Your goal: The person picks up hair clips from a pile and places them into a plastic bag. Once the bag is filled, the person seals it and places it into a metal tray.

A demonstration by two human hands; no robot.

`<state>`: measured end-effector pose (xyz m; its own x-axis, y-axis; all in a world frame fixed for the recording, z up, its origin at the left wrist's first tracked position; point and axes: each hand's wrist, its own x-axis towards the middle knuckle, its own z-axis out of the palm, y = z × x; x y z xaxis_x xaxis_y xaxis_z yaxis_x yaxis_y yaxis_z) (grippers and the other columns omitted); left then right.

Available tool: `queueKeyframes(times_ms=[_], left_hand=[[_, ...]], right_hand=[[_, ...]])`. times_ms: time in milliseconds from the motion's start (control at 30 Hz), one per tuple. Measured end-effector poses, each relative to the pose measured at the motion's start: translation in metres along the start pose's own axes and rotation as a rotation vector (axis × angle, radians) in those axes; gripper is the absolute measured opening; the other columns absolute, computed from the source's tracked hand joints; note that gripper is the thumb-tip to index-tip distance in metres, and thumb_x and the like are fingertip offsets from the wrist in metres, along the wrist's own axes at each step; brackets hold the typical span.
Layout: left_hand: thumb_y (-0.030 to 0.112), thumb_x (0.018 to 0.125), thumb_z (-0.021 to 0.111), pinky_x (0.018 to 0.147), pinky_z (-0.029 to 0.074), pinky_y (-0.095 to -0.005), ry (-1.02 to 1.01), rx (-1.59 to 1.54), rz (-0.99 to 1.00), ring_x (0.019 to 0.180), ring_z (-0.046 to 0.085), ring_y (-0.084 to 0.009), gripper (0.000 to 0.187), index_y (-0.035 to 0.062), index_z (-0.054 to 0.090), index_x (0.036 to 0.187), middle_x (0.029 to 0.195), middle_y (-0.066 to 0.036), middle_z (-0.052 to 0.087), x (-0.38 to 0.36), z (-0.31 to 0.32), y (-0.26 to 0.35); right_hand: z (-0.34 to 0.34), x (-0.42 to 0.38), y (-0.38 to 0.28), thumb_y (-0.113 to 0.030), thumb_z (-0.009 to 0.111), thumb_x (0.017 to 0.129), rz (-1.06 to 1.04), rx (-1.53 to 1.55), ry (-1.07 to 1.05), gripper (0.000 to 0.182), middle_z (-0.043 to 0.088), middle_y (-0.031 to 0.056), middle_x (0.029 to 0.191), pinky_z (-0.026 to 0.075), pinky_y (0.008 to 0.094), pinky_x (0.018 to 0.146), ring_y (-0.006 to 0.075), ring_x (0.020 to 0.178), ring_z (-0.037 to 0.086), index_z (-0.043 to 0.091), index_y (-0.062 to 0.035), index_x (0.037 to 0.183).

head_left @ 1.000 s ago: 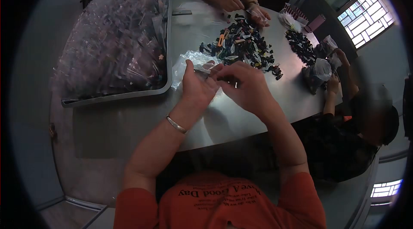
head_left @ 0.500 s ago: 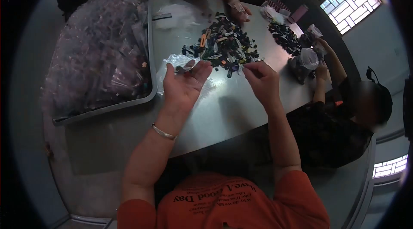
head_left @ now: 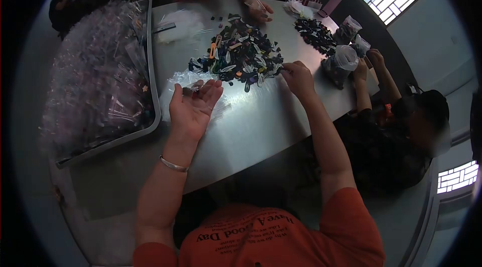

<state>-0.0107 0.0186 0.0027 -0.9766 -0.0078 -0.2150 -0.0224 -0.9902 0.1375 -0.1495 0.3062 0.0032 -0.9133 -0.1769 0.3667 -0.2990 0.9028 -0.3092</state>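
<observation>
My left hand (head_left: pixel 190 114) is palm up, fingers slightly curled, over the near left side of the pile. Several small dark and coloured hair clips (head_left: pixel 193 91) rest on its fingers. At the pile's right edge my right hand (head_left: pixel 300 80) has thumb and fingers pinched together; what is between them is too small to make out. Between and beyond both hands lies a heap of hair clips (head_left: pixel 246 48), mostly black, with some white and orange ones. Clear plastic bags (head_left: pixel 175 89) lie flat behind my left hand.
A grey tray (head_left: pixel 156 101) heaped with filled clear packets (head_left: pixel 95 76) stands at the left. Across the metal table (head_left: pixel 241 131) a person's hand (head_left: pixel 258 10) holds a clear bag. At the right, another person's hands (head_left: pixel 374 58) are near filled bags (head_left: pixel 341 63) and a second dark pile (head_left: pixel 315 36).
The view has shifted, so the table appears further left. My right hand stays pinched at the pile's right edge. My left hand still carries clips, and the far person's hands have parted.
</observation>
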Motion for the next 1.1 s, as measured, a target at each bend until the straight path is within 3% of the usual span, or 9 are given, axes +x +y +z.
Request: queueKeyframes(times_ms=[267, 533, 700, 767, 867, 900, 967, 1033, 1100], left_hand=[[0.045, 0.098, 0.026, 0.097, 0.043, -0.0514, -0.017, 0.033, -0.017, 0.108, 0.053, -0.0420, 0.057, -0.0062, 0.052, 0.095, 0.105, -0.028, 0.056, 0.002, -0.007, 0.001], [0.047, 0.097, 0.030, 0.100, 0.040, -0.0536, 0.043, 0.035, -0.020, 0.111, 0.050, -0.0436, 0.055, -0.0042, 0.049, 0.101, 0.108, -0.028, 0.055, 0.000, -0.002, -0.004], [0.050, 0.096, 0.031, 0.100, 0.039, -0.0551, 0.025, -0.006, -0.026, 0.109, 0.051, -0.0456, 0.056, -0.0030, 0.048, 0.100, 0.104, -0.028, 0.057, 0.001, -0.004, -0.005], [0.050, 0.096, 0.030, 0.100, 0.039, -0.0548, 0.032, -0.014, -0.027, 0.110, 0.051, -0.0457, 0.056, -0.0030, 0.048, 0.101, 0.103, -0.028, 0.057, 0.002, -0.005, -0.007], [0.051, 0.096, 0.028, 0.099, 0.040, -0.0535, 0.045, -0.020, -0.026, 0.107, 0.053, -0.0438, 0.057, -0.0030, 0.046, 0.104, 0.104, -0.027, 0.056, 0.003, -0.006, -0.005], [0.051, 0.097, 0.027, 0.099, 0.040, -0.0533, 0.026, 0.005, -0.032, 0.104, 0.054, -0.0425, 0.057, -0.0032, 0.046, 0.104, 0.104, -0.027, 0.056, 0.004, -0.008, -0.005], [0.050, 0.097, 0.027, 0.098, 0.040, -0.0532, 0.007, 0.029, -0.042, 0.102, 0.055, -0.0413, 0.058, -0.0033, 0.045, 0.105, 0.105, -0.027, 0.055, 0.003, -0.012, -0.007], [0.048, 0.098, 0.024, 0.096, 0.042, -0.0475, -0.055, 0.065, -0.073, 0.106, 0.055, -0.0357, 0.058, -0.0022, 0.052, 0.104, 0.105, -0.023, 0.057, 0.001, -0.012, -0.003], [0.048, 0.098, 0.023, 0.096, 0.042, -0.0474, -0.019, 0.041, -0.025, 0.106, 0.055, -0.0354, 0.057, -0.0014, 0.051, 0.103, 0.106, -0.022, 0.057, 0.001, -0.006, -0.004]], right_hand=[[0.008, 0.000, -0.008, -0.023, 0.066, 0.076, 0.014, -0.076, -0.008, 0.019, 0.062, 0.0070, 0.097, 0.050, 0.0383, 0.077, 0.0273, 0.086, 0.063, 0.070, -0.0131, 0.092], [0.000, -0.017, -0.023, -0.009, 0.067, 0.076, 0.089, 0.547, -0.013, 0.017, 0.069, 0.0079, 0.085, 0.051, 0.0260, 0.066, 0.0130, 0.070, 0.063, 0.067, -0.0007, 0.090], [-0.027, -0.044, -0.097, -0.003, 0.067, 0.078, 0.127, 1.009, -0.262, 0.020, 0.067, 0.0038, 0.085, 0.048, 0.0217, 0.064, 0.0082, 0.072, 0.060, 0.065, -0.0014, 0.098], [-0.037, -0.058, -0.134, -0.002, 0.068, 0.077, 0.059, 0.975, -0.297, 0.016, 0.067, 0.0026, 0.083, 0.049, 0.0207, 0.067, 0.0063, 0.073, 0.060, 0.065, 0.0001, 0.093], [-0.027, -0.070, -0.167, 0.000, 0.068, 0.076, -0.212, 1.013, -0.299, 0.017, 0.067, 0.0026, 0.085, 0.048, 0.0204, 0.064, 0.0062, 0.072, 0.060, 0.065, -0.0007, 0.093], [-0.028, -0.069, -0.179, 0.001, 0.069, 0.075, -0.331, 0.876, -0.242, 0.015, 0.066, 0.0030, 0.082, 0.048, 0.0203, 0.061, 0.0064, 0.069, 0.060, 0.066, -0.0012, 0.090], [-0.018, -0.067, -0.193, 0.001, 0.069, 0.075, -0.384, 0.699, -0.135, 0.015, 0.065, 0.0034, 0.081, 0.048, 0.0200, 0.060, 0.0065, 0.068, 0.060, 0.066, -0.0017, 0.089], [-0.015, -0.065, -0.197, 0.001, 0.070, 0.074, -0.441, 0.523, -0.028, 0.015, 0.064, 0.0038, 0.079, 0.047, 0.0197, 0.058, 0.0066, 0.066, 0.060, 0.067, -0.0022, 0.088], [-0.014, -0.064, -0.193, -0.008, 0.072, 0.073, -0.329, 0.558, 0.073, 0.016, 0.063, 0.0061, 0.076, 0.049, 0.0259, 0.053, 0.0147, 0.059, 0.061, 0.067, -0.0048, 0.088]])
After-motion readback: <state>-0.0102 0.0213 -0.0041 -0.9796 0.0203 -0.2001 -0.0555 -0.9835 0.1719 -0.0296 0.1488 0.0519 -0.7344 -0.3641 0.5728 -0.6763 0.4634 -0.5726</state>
